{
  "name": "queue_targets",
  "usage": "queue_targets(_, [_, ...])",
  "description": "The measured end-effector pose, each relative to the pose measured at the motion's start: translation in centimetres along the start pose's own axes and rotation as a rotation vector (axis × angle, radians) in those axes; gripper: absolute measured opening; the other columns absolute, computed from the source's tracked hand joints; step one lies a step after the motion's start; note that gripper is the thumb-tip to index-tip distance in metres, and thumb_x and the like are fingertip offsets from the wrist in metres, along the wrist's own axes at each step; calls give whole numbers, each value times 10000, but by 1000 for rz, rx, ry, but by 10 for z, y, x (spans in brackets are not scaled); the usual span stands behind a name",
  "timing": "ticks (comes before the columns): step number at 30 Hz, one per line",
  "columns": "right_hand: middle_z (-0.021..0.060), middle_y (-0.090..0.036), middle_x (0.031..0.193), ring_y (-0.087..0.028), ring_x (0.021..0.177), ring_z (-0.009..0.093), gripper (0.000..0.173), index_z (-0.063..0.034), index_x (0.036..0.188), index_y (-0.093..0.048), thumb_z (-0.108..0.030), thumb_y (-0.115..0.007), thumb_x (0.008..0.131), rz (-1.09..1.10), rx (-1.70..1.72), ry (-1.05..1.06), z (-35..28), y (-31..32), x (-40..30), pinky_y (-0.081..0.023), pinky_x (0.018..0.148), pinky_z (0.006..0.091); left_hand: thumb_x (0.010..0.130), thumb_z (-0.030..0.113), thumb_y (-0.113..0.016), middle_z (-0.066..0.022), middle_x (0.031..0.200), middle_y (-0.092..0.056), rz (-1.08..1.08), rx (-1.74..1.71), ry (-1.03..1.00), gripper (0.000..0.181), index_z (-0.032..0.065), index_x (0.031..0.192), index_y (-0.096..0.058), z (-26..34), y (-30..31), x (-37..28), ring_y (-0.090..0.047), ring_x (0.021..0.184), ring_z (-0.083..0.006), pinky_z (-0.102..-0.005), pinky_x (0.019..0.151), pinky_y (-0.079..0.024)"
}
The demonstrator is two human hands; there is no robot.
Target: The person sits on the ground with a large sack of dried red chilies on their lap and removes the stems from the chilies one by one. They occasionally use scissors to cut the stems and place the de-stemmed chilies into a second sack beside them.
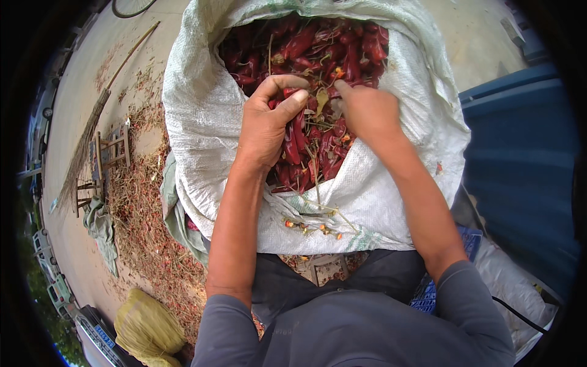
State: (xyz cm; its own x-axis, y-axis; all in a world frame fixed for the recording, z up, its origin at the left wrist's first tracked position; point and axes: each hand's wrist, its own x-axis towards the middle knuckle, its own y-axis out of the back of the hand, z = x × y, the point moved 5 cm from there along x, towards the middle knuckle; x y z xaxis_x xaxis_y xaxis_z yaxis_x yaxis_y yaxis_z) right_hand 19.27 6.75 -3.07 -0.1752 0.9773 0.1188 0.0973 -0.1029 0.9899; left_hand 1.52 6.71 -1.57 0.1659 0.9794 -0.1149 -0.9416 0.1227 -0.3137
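A white woven plastic sack (202,124) with a rolled-back rim stands before me, filled with dried red chili peppers (300,43) and bits of stem and leaf. My left hand (277,114) is curled at the middle of the opening, thumb and forefinger closed around red chili peppers (293,137). To its right, my right hand (369,108) rests among the peppers with its forefinger extended; its other fingers are partly hidden, so its hold cannot be told. A dry yellowish leaf (322,98) lies between the hands. Thin stems (337,211) and orange pepper bits (323,227) lie on the sack's front fold.
Left of the sack, chili debris (151,220) covers the ground near wooden stools (112,151), a twig broom (91,128) and a yellow mesh sack (146,325). At right are a blue metal panel (518,174), a blue plastic crate (424,293) and plastic sheeting (504,280).
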Motion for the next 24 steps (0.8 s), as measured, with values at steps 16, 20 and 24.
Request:
queue_targets(16, [44, -672, 820, -658, 631, 209, 202, -83, 926, -692, -145, -810, 774, 545, 582, 480, -40, 34, -30, -530, 529, 319, 908, 152, -712, -80, 994, -712, -48, 237, 102, 293, -45, 1125, -709, -3, 12, -2, -634, 878, -122, -272, 807, -513])
queue_targets(20, [28, -647, 797, -638, 602, 194, 190, -90, 912, -700, -171, -804, 776, 507, 584, 529, -49, 30, -31, -516, 521, 313, 910, 149, -712, -63, 960, -708, -109, 216, 115, 277, -43, 1110, -709, 0, 7, -5, -624, 865, -117, -283, 791, -519])
queue_targets(24, [70, -627, 705, -618, 561, 220, 287, -55, 875, -682, -325, -778, 857, 310, 966, 223, -37, 29, -31, -489, 516, 318, 873, 124, -720, -101, 926, -717, -60, 493, -99, 245, -6, 1080, -712, 2, 13, -3, -653, 829, -164, -302, 772, -520])
